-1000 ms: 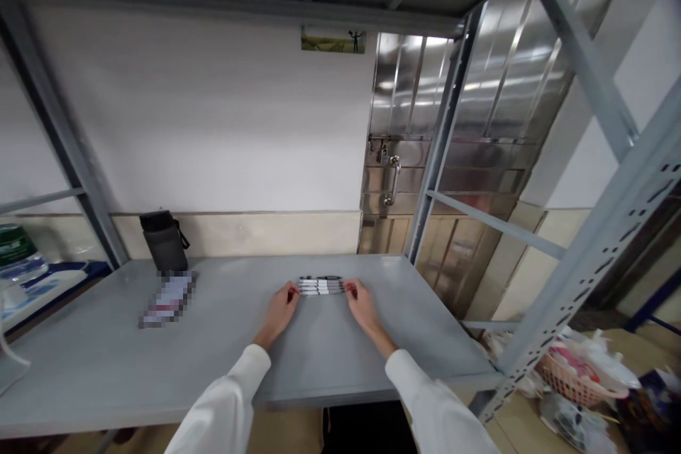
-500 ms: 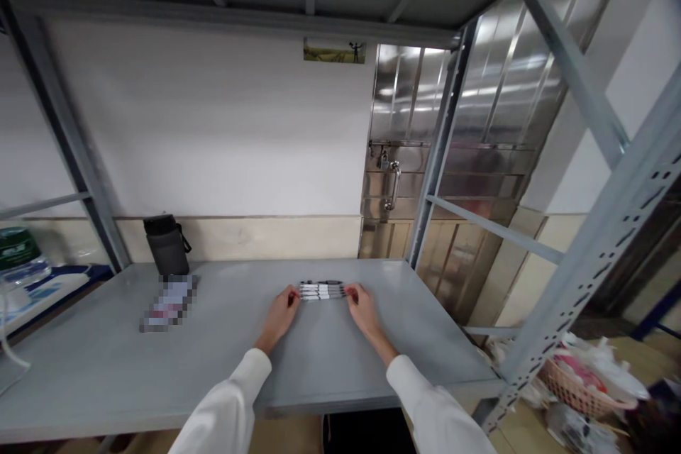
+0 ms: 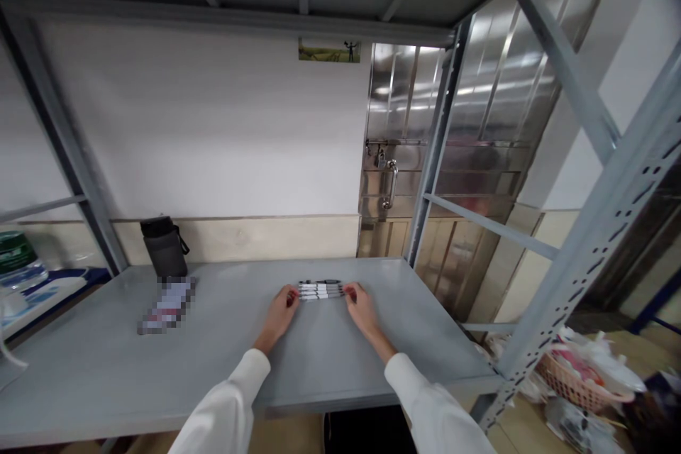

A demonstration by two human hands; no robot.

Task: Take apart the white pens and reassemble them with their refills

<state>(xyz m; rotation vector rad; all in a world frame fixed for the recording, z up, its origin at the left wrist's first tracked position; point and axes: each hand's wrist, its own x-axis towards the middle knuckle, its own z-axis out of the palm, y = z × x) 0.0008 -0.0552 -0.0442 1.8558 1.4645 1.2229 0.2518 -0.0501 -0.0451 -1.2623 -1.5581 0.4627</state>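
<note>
Still no shift: both hands [image 3: 319, 308] bracketing pens [image 3: 320, 289], mid-shelf [image 3: 223, 362], well off edges.

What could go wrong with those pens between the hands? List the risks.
1. The pens lie loose in a row, held only at their ends by the left hand and right hand; uneven pressure could buckle the row and scatter them.
2. Being round, freed pens might roll across the smooth grey shelf.
3. They could reach its right edge, above the clutter on the floor.
</note>
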